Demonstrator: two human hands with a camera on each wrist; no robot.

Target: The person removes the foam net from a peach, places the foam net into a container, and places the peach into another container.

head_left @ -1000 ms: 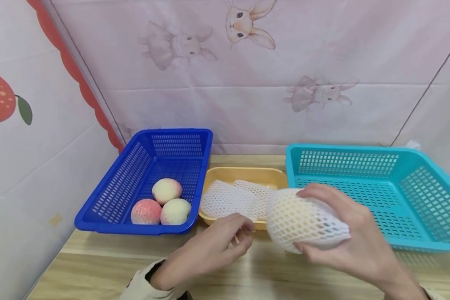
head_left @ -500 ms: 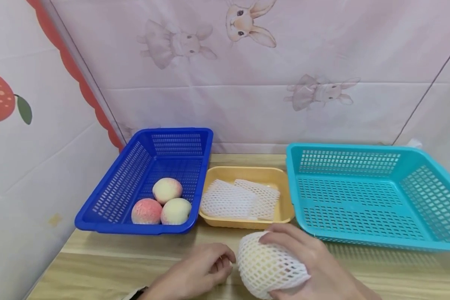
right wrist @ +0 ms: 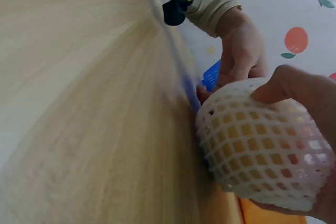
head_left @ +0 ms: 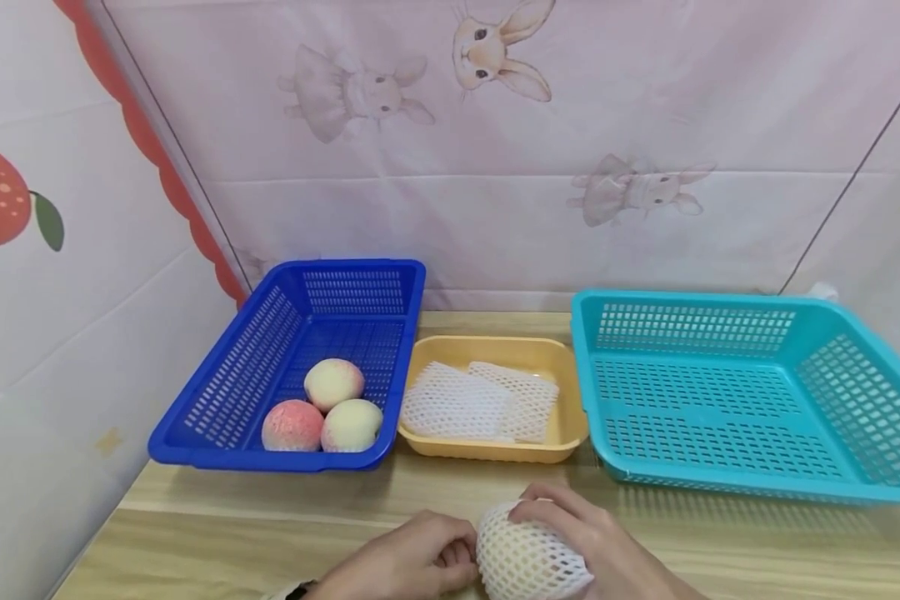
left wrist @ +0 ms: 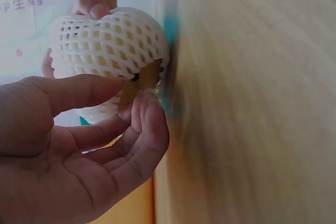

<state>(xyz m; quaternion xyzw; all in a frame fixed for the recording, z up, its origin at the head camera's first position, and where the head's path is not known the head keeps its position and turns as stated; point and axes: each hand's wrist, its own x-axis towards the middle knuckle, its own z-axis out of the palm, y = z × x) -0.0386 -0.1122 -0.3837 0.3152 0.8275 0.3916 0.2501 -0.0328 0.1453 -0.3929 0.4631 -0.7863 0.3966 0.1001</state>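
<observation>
My right hand [head_left: 581, 533] grips a pale peach [left wrist: 143, 85] wrapped in a white foam net sleeve [head_left: 528, 550], low over the wooden table near its front edge. The net gathers to a narrow end towards the right palm; in the left wrist view its other end gapes and bares some yellowish fruit. At that gaping end is my left hand [head_left: 427, 554], fingers loosely curled. In the left wrist view, the left thumb and fingertips [left wrist: 149, 103] are close to the net's edge, with a gap between them; whether they touch it is hard to tell.
A blue basket [head_left: 270, 461] at the left holds three peaches [head_left: 333, 383]. Between the baskets, a yellow tray [head_left: 495, 451] has flat white foam nets [head_left: 457, 404] in it. The turquoise basket [head_left: 720, 421] stands at the right. A printed wall sheet [head_left: 390, 217] rises behind.
My right hand has brought the netted peach leftward and down from beside the turquoise basket to the table's front. My left hand has drawn back towards the front edge, beside the peach.
</observation>
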